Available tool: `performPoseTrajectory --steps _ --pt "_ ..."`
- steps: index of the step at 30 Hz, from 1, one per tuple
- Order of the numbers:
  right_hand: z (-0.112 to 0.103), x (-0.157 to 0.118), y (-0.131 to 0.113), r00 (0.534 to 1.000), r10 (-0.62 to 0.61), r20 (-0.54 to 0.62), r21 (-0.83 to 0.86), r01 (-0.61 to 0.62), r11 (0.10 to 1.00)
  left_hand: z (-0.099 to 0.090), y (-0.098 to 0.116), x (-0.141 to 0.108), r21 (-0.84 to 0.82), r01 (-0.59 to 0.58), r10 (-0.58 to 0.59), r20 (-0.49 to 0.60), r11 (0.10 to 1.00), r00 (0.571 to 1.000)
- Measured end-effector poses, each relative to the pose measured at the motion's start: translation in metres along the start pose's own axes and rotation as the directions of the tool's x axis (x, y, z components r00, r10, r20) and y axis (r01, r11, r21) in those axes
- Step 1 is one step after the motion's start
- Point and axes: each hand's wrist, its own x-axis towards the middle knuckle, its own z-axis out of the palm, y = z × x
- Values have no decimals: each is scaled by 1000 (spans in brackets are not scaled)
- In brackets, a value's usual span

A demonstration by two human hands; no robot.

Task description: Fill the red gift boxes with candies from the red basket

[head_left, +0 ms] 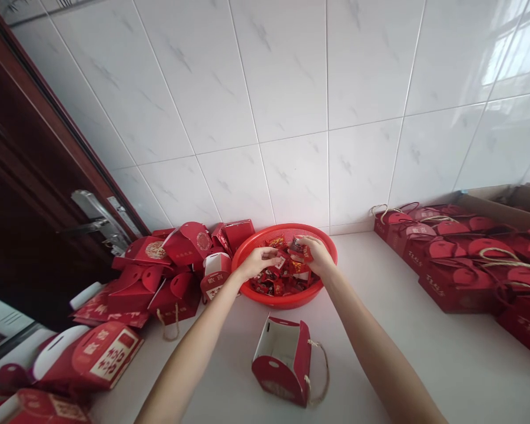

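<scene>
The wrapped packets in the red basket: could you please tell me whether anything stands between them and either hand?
Nothing visible does: the left hand and the right hand both reach inside the red basket, right at the wrapped packets.

So the basket [284, 302] is bright orange-red, and the sweets [275, 287] in it are mostly red wrappers with black and yellow bits. Open box [287, 371]: deep red outside, off-white inside, tan rope [326, 377]. One box at the left [101, 356] has red characters on a cream panel. Wall tiles [291, 76] are white with grey marbling, door [22, 135] super dark reddish brown.
</scene>
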Motion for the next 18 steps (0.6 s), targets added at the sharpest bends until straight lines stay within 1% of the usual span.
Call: performPoseTrajectory --steps 3,7,10,12,15,18 --pt "-1 -1 0 1000 11 18 -80 -9 997 2 4 0 -107 -49 39 -99 993 994" --pt "-4 2 4 997 44 59 -189 -32 982 9 10 3 -233 -95 47 -203 968 978" --pt "-4 2 7 993 74 95 -246 -49 968 16 14 5 -299 -103 34 -227 949 973" --pt "-4 1 7 992 88 93 -278 -59 959 18 16 5 -327 -105 27 -234 939 972" --pt "-2 -4 6 992 104 76 -320 -74 944 19 17 3 -347 -111 22 -250 931 968" --pt "0 -8 3 989 123 85 -350 -86 933 18 18 0 -344 -107 21 -246 933 969"
